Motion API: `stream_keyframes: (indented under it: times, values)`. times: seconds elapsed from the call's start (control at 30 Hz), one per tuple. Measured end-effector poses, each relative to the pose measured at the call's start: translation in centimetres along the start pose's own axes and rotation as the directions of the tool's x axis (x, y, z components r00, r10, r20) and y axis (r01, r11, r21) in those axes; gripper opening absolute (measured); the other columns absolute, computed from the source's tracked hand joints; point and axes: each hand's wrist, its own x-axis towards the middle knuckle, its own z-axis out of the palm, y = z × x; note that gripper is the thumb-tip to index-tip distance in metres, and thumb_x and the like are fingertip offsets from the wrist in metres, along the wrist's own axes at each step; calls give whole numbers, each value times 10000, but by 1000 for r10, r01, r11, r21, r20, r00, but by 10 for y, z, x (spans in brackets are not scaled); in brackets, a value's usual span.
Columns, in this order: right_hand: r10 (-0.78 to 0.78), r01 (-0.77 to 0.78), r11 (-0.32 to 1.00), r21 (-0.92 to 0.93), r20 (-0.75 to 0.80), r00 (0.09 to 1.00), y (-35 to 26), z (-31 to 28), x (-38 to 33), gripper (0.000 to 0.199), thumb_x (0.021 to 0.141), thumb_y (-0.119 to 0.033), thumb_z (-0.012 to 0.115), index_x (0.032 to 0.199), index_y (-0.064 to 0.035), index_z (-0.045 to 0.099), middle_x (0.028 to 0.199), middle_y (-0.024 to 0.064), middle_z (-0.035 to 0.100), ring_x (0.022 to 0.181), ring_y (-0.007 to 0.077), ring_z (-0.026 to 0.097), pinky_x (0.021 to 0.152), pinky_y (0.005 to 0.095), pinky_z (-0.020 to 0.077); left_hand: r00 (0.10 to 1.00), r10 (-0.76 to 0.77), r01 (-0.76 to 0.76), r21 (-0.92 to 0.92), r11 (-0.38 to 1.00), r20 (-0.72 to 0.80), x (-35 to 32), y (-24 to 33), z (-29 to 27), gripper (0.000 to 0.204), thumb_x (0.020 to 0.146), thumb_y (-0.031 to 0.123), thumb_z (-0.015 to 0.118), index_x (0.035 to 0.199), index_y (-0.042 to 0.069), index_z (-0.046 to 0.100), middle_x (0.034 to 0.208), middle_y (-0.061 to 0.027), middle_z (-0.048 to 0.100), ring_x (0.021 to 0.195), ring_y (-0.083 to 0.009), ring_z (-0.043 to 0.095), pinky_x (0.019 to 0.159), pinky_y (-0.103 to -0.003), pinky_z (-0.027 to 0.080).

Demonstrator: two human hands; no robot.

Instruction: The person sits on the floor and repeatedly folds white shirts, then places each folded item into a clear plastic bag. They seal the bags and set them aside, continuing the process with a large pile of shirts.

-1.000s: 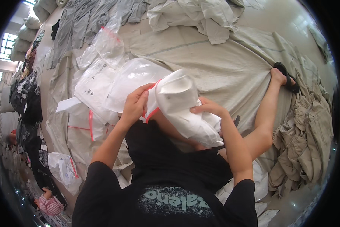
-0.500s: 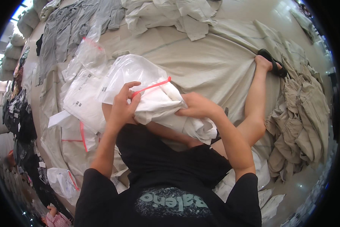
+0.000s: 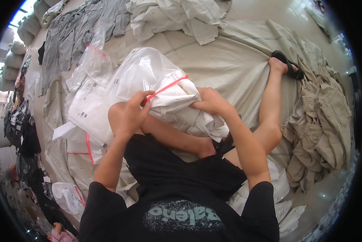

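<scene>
A clear plastic zip bag [image 3: 142, 66] with a red strip along its mouth is held above my lap, puffed up on its far side. A folded white garment [image 3: 175, 101] sits at the mouth, partly inside the bag; how deep it reaches is hidden. My left hand [image 3: 133, 113] pinches the left end of the red strip between thumb and fingers. On the other side, my right hand [image 3: 212, 101] grips the garment's right edge, thumb on top and fingers out of sight. Loose cloth and clear plastic hang below my right hand.
Several clear bags [image 3: 86, 103] lie on the pale ground sheet [image 3: 229, 60] to the left. Grey garments [image 3: 74, 38] and white garments [image 3: 177, 18] are piled at the far side. Beige trousers [image 3: 318, 125] lie right. A person's striped sleeve [image 3: 62, 234] shows at lower left.
The bag has puffed up and spread farther away from me. Both hands have shifted slightly, the right one a little away from me, and the red strip has moved slightly right and away.
</scene>
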Motion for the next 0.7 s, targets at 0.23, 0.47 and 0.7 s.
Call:
stream_keyframes:
  times: [0.23,0.47,0.7]
  values:
    - [185,-218,946,-240,-151,971,4,24,-4,478,827,-252,748,1271,-73,760,1119,261,779,1062,417,748,943,470,579,928,275,-213,247,945,-252,-9,-4,58,332,839,-113,719,1136,32,751,907,-115,671,800,-230,661,710,-362,535]
    - [224,-181,934,307,-111,968,37,23,-24,443,798,-284,778,1149,-14,795,1031,241,800,987,407,770,893,459,588,916,383,-312,387,868,-121,13,-10,54,317,856,-57,733,1158,41,742,940,-137,681,866,-337,679,746,-454,538]
    - [162,-151,987,59,-302,939,31,60,-18,411,833,-315,769,1100,-4,794,1008,266,787,965,449,763,866,495,592,872,487,-466,392,793,49,16,4,83,294,828,-14,753,1117,36,728,944,-113,678,874,-321,673,782,-445,525]
